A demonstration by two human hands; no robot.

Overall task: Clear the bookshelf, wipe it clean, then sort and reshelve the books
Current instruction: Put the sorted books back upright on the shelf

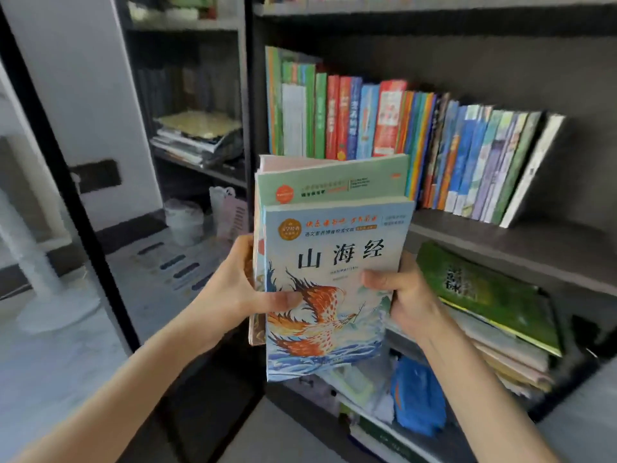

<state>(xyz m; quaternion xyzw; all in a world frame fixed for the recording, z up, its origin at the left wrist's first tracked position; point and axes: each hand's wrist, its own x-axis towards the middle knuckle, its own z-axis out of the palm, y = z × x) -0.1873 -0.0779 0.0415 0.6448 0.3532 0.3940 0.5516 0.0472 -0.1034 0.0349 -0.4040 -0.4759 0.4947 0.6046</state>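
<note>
The dark grey bookshelf point(500, 238) fills the frame from 12 to 5 o'clock. Its middle shelf carries a row of colourful upright paperback books point(367, 121), and the shelf below, at 4 o'clock, a flat pile of books topped by a green cover point(494, 295). At centre, in front of the shelves, a bundle of thin paperbacks fronted by a pale blue cover with an orange bird point(334, 255) stands upright, the left hand point(233, 289) grasping its 9 o'clock edge and the right hand point(410, 295) its 3 o'clock edge, thumbs across the front. A crumpled blue cloth point(417, 396) lies on the lowest shelf at 5 o'clock.
</note>
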